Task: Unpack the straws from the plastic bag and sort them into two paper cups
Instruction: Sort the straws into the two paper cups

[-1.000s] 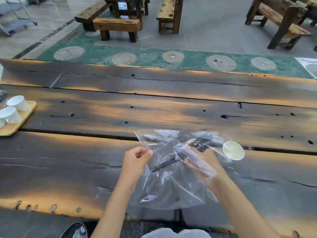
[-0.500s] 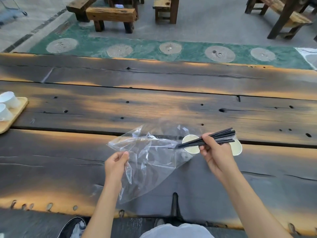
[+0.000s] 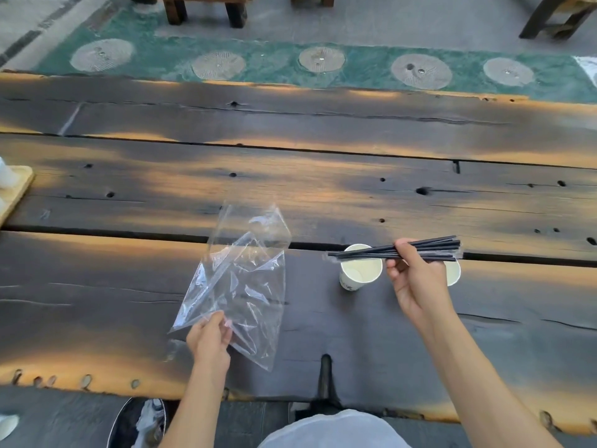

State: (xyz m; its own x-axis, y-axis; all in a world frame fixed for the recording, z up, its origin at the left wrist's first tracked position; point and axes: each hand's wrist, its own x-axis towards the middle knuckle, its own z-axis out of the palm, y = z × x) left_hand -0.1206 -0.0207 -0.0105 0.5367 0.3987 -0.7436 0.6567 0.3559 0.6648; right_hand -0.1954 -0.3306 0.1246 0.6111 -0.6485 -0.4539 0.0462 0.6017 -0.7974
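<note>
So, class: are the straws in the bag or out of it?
Out. The right hand grips the black straws above the paper cup, apart from the plastic bag.

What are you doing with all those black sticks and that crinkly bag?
Those sticks are drinking straws. The right hand holds a bundle of black straws above two paper cups: the left cup looks empty, and the right cup is mostly hidden behind the hand. The left hand pinches the clear plastic bag, which looks empty, over the dark wooden table. No straw is in a cup yet.
</note>
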